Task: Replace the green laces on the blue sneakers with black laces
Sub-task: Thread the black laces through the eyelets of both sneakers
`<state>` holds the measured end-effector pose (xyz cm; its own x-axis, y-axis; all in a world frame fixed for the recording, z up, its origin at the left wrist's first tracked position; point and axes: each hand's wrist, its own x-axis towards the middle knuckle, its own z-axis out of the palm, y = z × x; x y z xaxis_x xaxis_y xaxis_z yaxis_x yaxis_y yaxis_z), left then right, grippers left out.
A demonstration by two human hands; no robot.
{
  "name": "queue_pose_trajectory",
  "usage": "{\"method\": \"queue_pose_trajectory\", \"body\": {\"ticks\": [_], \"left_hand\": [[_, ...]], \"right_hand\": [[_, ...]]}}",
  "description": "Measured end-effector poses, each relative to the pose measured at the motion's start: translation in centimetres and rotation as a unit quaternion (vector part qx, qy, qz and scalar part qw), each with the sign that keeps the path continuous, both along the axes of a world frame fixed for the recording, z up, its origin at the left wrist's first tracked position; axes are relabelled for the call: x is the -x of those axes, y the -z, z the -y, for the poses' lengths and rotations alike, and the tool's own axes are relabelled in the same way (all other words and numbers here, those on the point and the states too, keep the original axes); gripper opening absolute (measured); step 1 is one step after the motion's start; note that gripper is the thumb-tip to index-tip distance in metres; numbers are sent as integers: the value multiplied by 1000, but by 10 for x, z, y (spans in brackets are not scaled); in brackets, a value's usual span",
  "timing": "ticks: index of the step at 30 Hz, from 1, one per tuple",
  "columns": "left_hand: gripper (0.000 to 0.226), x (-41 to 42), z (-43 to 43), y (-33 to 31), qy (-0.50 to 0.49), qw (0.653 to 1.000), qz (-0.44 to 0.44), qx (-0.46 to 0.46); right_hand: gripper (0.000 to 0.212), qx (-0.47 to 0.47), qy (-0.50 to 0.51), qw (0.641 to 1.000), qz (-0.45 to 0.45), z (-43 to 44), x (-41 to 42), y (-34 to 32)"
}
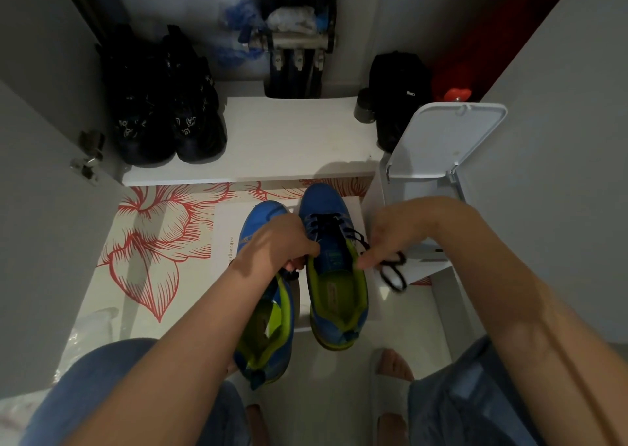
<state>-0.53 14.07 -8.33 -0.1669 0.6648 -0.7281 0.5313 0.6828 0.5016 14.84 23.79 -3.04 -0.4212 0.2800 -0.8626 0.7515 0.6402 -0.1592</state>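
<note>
Two blue sneakers with lime-green lining stand side by side on the floor, toes pointing away from me. The right sneaker [334, 275] has a black lace [331, 223] threaded through its eyelets. My left hand [275, 241] lies over the left sneaker [268, 330] and pinches a black lace end beside the right shoe's tongue. My right hand [390, 235] grips the other end of the black lace, whose loose loops [394, 274] hang blurred below it. No green lace is visible.
A white shelf [289, 139] ahead holds a pair of black shoes [163, 106] at left and a black bag [397, 95] at right. A white bin with its lid [441, 139] up stands at right. A red-flower mat [149, 241] covers the floor at left.
</note>
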Motion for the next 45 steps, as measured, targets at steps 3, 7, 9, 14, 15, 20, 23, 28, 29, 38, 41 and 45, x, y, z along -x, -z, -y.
{"method": "queue_pose_trajectory", "body": {"ticks": [3, 7, 9, 14, 15, 20, 23, 28, 29, 38, 41, 45], "left_hand": [[28, -2, 0, -4, 7, 999, -26, -25], [26, -5, 0, -9, 5, 998, -42, -37], [23, -5, 1, -10, 4, 998, -46, -38], [25, -3, 1, -9, 8, 998, -41, -37], [25, -3, 1, -8, 6, 999, -39, -37], [24, -3, 1, -10, 3, 999, -27, -34], [27, -4, 0, -12, 16, 998, -52, -31], [28, 1, -5, -40, -27, 980, 125, -150], [30, 0, -3, -46, -24, 969, 193, -154], [31, 5, 0, -49, -256, 865, 397, -171], [35, 0, -4, -50, -254, 839, 463, -133], [31, -6, -6, -43, -290, 826, 447, -183]], "right_hand": [[58, -78, 87, 990, -76, 0, 3, 2], [28, -219, 133, 939, -228, -13, 6, 18], [27, -175, 100, 963, -178, -10, 9, 37], [20, -140, 53, 982, -112, -3, 9, 65], [23, -131, 62, 981, -127, -5, 9, 65], [26, -4, 228, 943, -242, -10, 13, 48], [34, 90, 318, 883, -332, -10, 18, 21], [23, 340, 394, 696, -495, -3, 26, -14], [22, 357, 407, 667, -512, -2, 28, -15], [18, 336, 586, 483, -557, -11, 32, -7], [19, 361, 583, 477, -550, -4, 42, -5], [19, 357, 570, 507, -538, 0, 45, -4]]}}
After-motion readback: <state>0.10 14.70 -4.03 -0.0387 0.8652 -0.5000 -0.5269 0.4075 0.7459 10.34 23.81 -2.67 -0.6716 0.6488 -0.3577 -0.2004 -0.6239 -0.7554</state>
